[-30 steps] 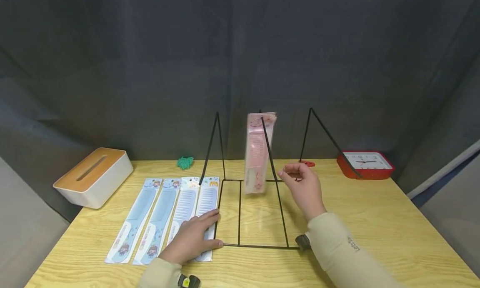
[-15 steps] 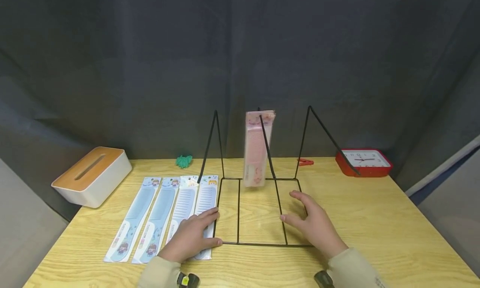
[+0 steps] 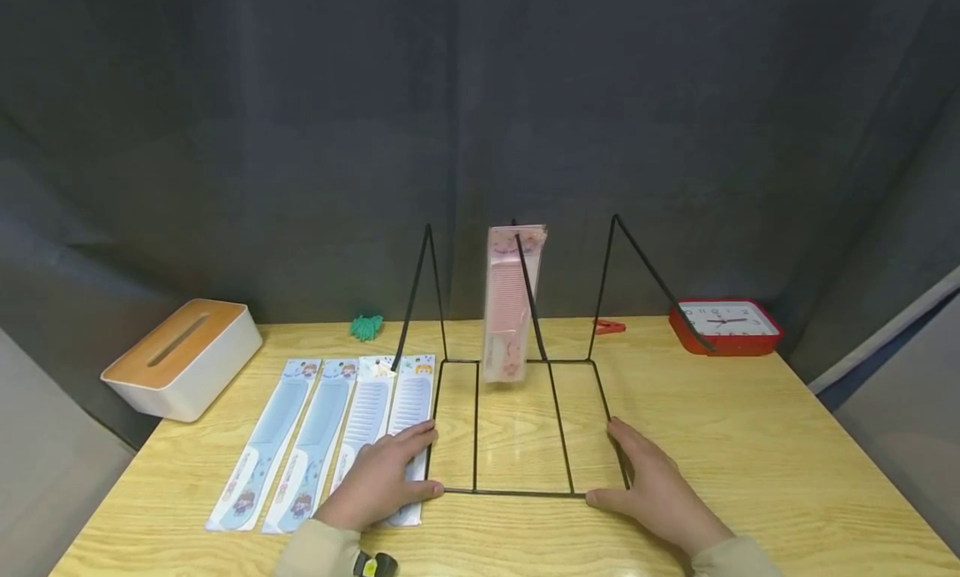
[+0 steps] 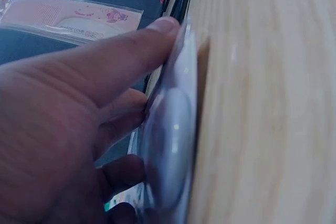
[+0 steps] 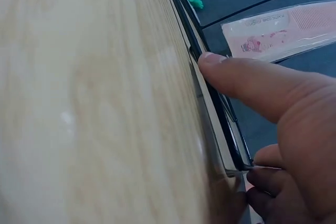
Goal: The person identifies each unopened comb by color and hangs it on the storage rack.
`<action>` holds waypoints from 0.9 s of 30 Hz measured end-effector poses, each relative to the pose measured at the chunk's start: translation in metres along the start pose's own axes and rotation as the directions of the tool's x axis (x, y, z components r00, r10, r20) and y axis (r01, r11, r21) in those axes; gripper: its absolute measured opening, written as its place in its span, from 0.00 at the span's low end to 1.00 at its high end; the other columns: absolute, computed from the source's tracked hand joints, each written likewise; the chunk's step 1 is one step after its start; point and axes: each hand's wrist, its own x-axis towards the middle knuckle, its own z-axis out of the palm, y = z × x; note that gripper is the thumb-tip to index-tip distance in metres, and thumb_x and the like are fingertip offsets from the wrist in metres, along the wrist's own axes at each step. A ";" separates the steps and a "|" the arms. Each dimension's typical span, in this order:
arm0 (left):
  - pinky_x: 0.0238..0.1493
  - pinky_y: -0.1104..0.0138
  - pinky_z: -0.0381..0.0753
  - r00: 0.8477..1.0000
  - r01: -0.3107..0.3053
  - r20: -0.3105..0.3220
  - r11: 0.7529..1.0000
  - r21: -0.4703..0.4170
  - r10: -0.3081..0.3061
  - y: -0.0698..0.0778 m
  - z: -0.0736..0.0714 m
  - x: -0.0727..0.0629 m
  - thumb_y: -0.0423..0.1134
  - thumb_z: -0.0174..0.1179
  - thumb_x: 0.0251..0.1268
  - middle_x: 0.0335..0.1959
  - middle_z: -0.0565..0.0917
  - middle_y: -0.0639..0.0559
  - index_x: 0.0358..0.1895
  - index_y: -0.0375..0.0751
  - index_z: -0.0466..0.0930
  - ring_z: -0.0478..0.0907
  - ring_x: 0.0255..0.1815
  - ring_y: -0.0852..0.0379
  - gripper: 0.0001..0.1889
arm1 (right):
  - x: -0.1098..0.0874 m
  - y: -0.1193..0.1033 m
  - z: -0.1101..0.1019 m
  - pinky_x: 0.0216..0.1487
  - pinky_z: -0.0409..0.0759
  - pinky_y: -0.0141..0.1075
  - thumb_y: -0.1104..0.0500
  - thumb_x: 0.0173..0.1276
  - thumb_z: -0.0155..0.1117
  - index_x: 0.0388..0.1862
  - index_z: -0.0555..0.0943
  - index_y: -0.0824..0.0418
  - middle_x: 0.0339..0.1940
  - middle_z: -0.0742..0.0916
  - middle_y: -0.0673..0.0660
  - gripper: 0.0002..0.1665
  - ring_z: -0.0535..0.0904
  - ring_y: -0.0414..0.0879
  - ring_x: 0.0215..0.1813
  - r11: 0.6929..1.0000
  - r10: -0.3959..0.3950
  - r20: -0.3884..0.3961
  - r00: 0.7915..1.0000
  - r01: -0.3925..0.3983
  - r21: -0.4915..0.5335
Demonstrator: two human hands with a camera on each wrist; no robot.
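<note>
A black wire display rack (image 3: 517,493) stands mid-table, its base flat and its long hooks sloping up. From its middle hook hangs a pink comb (image 3: 502,310) in clear packaging, with another package edge showing behind. Several packaged blue combs (image 3: 311,427) lie side by side left of the rack. My left hand (image 3: 378,481) rests over the two nearest the rack, its thumb at the base's front left corner. At the front right corner my right hand (image 3: 660,494) touches the base, its thumb on the front bar (image 5: 215,93) and its fingers along the side.
A white tissue box (image 3: 183,360) with a wooden lid sits at the back left. Behind the blue combs lies a green bundle of string (image 3: 366,328). A red clip (image 3: 610,327) and a red clock (image 3: 726,327) are at the back right, before a dark curtain (image 3: 480,127).
My right hand has come down from beside the hanging pink comb to the rack's front right corner, its fingers spreading. The left hand has stayed in place.
</note>
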 end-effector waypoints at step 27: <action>0.45 0.53 0.80 0.995 0.096 0.036 0.993 -0.068 -0.094 0.018 -0.036 -0.010 0.53 0.70 0.62 0.41 0.85 0.58 0.66 0.43 0.76 0.81 0.40 0.58 0.32 | -0.004 0.001 0.000 0.67 0.59 0.68 0.35 0.49 0.80 0.74 0.67 0.68 0.77 0.66 0.68 0.62 0.60 0.72 0.73 1.000 -0.002 -0.032 0.999 0.002 0.006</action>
